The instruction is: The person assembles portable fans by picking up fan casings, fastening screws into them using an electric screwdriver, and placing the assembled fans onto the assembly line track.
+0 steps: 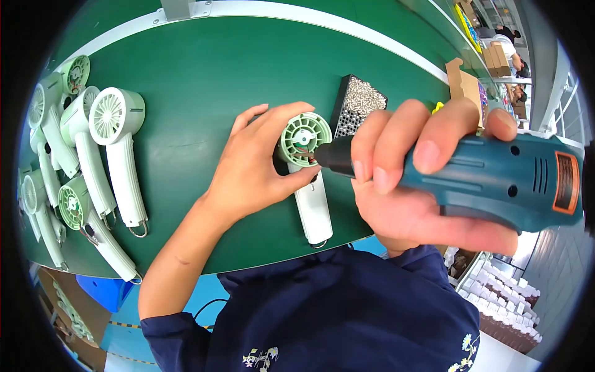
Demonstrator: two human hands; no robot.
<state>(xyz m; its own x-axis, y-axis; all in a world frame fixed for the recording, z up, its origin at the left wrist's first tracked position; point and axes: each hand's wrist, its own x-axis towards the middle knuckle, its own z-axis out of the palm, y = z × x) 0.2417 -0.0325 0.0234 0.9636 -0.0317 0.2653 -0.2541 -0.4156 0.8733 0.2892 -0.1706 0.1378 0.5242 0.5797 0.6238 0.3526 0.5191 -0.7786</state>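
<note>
Centre of frame: left hand (251, 167), fingers clasping green fan head (304, 137), pinning handheld fan to green table (204, 68) for steadiness. Right hand (421, 186), fingers clenching teal electric screwdriver (496, 180), tip meeting the fan head. Upper left: finished fans (93, 155) lying grouped.

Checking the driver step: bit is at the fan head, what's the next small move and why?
Probably seat the bit squarely and press in. The right hand holds the teal electric screwdriver with its tip at the green grille of the handheld fan, which the left hand steadies on the green table.
</note>
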